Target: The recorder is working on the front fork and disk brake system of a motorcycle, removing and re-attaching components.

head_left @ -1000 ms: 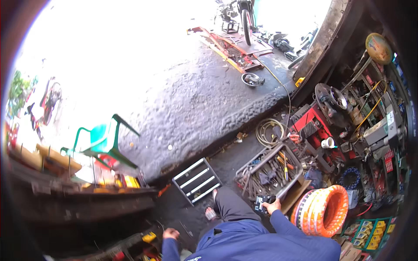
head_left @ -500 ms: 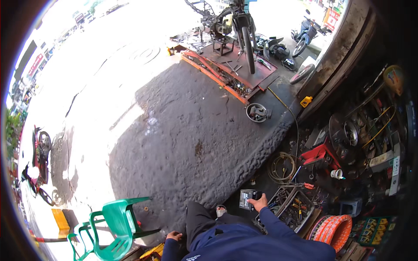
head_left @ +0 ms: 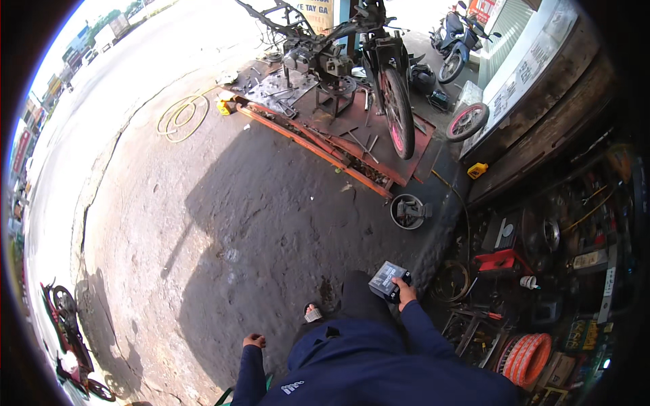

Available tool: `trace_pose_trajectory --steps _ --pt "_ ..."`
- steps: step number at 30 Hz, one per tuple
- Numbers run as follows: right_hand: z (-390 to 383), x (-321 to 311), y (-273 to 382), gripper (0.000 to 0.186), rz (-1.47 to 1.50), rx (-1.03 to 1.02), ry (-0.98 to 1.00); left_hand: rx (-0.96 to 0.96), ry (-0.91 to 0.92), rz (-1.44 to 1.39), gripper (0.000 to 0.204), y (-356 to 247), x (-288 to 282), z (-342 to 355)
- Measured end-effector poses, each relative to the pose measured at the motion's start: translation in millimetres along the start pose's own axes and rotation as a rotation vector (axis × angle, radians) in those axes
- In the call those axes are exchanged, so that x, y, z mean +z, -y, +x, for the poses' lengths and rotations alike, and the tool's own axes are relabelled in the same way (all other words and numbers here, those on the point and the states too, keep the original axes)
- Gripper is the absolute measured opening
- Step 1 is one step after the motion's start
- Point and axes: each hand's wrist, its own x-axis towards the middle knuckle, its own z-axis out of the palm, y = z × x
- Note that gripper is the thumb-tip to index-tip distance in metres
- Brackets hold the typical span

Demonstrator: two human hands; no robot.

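The red lift platform [head_left: 389, 167] with its orange beam serves as reference. On the near side of the platform, well apart from it, the right hand [head_left: 405, 292] grips a grey-and-black box [head_left: 388, 279], its fingers narrowed around one end. Bold lettering runs across the box's top face, with small white marks on its dark side. The left hand [head_left: 254, 340], farther from the platform, has its fingers loosely curled; whether anything sits inside them I cannot tell.

A stripped motorcycle [head_left: 336, 64] stands on the platform. Beyond the platform, a cream sign [head_left: 315, 15] carries dark capitals, partly cut off. Right of the platform, a white panel [head_left: 521, 76] bears dark lettering, slanted and hard to read. Just off its near corner rests a metal bowl [head_left: 394, 215] of parts. Nearest the viewer, the blue jacket [head_left: 379, 365] shows a small white logo.
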Motion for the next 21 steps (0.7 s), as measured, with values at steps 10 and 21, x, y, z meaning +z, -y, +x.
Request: trace_pose_trajectory --steps 10,21 --pt "223.1 313.1 195.6 0.056 0.228 0.055 0.108 0.319 0.081 0.223 0.021 -379.1 55.9 211.4" --pt "486.6 578.6 444.6 0.038 0.333 -0.212 0.199 0.520 0.285 0.607 0.041 -628.3 202.0 354.3"
